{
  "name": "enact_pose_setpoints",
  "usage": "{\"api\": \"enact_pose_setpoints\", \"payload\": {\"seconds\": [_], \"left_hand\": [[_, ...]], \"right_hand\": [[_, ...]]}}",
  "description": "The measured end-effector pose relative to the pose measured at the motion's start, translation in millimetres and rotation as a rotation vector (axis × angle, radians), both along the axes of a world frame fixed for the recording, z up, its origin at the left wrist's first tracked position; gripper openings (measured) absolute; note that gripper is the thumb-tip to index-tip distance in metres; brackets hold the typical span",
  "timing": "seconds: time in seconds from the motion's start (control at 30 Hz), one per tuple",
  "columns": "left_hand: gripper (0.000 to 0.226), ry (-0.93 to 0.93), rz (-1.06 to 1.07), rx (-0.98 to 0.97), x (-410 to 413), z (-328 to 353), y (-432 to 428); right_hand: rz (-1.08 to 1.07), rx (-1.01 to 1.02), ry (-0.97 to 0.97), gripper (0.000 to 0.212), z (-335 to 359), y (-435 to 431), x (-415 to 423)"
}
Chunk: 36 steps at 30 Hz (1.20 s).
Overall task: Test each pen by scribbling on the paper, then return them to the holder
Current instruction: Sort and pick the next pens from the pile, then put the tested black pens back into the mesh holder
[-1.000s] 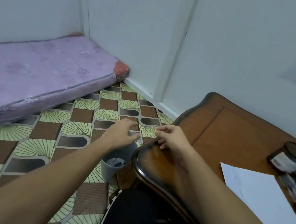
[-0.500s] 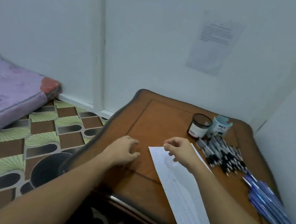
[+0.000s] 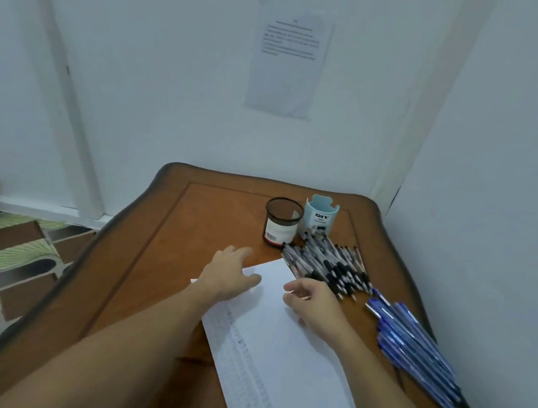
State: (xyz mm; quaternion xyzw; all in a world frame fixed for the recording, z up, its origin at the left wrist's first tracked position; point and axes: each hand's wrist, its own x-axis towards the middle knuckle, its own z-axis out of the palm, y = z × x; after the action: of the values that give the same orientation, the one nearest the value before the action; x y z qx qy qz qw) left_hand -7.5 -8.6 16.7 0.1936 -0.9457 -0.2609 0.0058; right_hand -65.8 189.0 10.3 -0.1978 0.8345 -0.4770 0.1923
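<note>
Left hand (image 3: pixel 227 278) spread on the paper (image 3: pixel 274 358), right hand (image 3: pixel 312 303) relaxed, holding nothing. Open table (image 3: pixel 166 245) at frame left; black pens (image 3: pixel 331 263) and blue pens (image 3: pixel 413 346) crowd the right edge, mesh holder (image 3: pixel 282 222) behind.

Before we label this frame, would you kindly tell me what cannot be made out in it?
Head view, wall notice: wording too small and blurred to read.
Head view, paper: far left corner covered by the left hand.
Head view, light blue holder: inside hidden by its own wall.
Head view, blue pens: near ends smeared by blur.
</note>
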Motion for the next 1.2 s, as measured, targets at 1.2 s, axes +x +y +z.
{"api": "enact_pose_setpoints", "payload": {"seconds": [1.2], "left_hand": [[0.091, 0.641, 0.226, 0.592, -39, -19, -12]], "right_hand": [[-0.135, -0.177, 0.057, 0.012, -39, 4, -5]]}}
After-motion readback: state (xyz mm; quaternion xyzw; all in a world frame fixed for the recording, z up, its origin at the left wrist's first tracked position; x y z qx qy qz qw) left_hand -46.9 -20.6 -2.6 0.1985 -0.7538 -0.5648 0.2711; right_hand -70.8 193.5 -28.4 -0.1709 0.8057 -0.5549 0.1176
